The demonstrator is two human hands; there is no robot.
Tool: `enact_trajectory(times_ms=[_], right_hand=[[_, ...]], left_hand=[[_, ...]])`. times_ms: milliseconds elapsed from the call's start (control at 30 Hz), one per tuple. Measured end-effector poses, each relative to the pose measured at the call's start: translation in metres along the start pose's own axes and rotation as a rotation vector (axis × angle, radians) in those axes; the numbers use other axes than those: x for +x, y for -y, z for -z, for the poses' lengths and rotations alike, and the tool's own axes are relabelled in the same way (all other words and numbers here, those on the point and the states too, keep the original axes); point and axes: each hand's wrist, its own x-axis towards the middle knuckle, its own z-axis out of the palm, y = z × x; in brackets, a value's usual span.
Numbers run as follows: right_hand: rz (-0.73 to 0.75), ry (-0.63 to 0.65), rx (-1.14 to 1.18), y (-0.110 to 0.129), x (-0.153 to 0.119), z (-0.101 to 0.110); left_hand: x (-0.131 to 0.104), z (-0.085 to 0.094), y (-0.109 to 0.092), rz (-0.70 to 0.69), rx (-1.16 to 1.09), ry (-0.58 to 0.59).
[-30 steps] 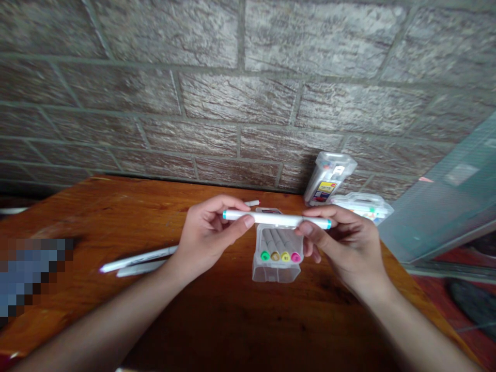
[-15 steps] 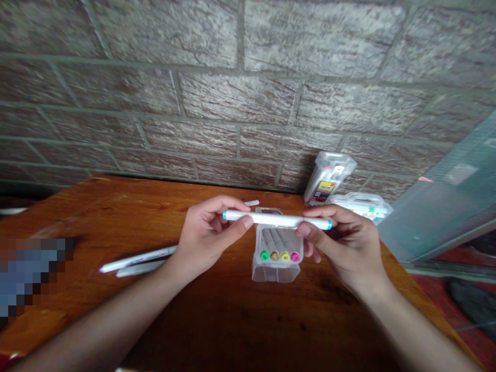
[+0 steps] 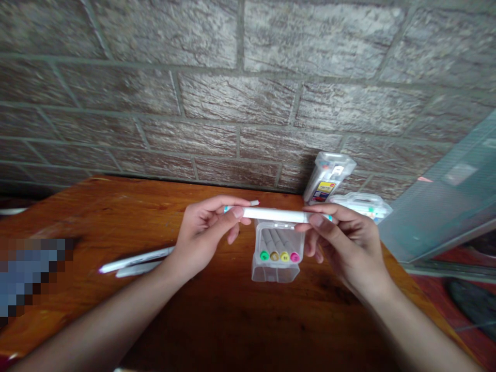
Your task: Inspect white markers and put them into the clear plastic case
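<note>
A white marker with teal ends (image 3: 275,215) is held level between my two hands. My left hand (image 3: 205,232) pinches its left end between thumb and fingers. Around the right end, the thumb and fingers of my right hand (image 3: 344,240) are closed. Below the marker, a clear plastic case (image 3: 276,272) lies open on the wooden table (image 3: 232,315), holding several markers with green, brown, yellow and pink ends. Another marker (image 3: 254,203) partly shows behind my left fingertips.
Two white markers (image 3: 135,258) lie left, beside my left forearm. A clear marker case (image 3: 329,175) stands at the back right by a brick wall (image 3: 240,93). Next to it is another clear case (image 3: 362,204). A pixelated patch covers the left edge.
The marker has rolled or turned slightly in my fingers. My left thumb has moved left and up over its end, and my right thumb lies further over it.
</note>
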Motion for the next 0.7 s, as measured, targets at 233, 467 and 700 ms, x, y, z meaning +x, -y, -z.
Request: enact_trajectory(times_ms=[233,467,700], right_hand=[[-0.014,-0.025,0.038,0.0015,0.0010,0.0009],[0.017,-0.068,0.002,0.0024,0.0015,0.0011],[0.012,-0.099,-0.016,0.0051,0.0033,0.0003]], left_hand=[[0.0010,-0.0025,-0.0041,0.019,-0.024,-0.035],[0.0028,-0.0020,-0.0046,0.011,-0.038,-0.068],[0.0050,-0.0019,-0.0078,0.017,-0.066,-0.120]])
